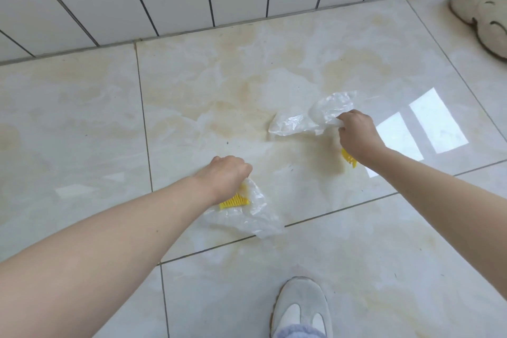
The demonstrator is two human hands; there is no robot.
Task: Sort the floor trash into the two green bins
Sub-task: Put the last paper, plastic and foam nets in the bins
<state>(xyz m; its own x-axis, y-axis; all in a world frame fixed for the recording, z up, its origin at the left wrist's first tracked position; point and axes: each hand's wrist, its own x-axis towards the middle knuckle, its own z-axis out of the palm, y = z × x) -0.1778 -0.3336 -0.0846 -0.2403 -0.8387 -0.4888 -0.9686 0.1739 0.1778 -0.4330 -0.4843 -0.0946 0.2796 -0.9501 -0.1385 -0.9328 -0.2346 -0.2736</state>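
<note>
The left hand (227, 173) is closed around a clear plastic bag (255, 214) and a yellow ridged piece (234, 202), low over the glossy floor (192, 90). The right hand (356, 134) is clenched on a second clear plastic wrapper (310, 118) with another yellow scrap (349, 158) beneath its wrist. A grey shoe (300, 307) stands near the bottom edge.

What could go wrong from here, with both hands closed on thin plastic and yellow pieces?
1. The left hand pinches a clear bag and a ridged yellow piece together; the piece might slip out when lifted.
2. A second yellow piece under the right hand could be missed while that hand grips the other bag.
3. No green bin is in view, so mixed handfuls could be missorted.
</note>
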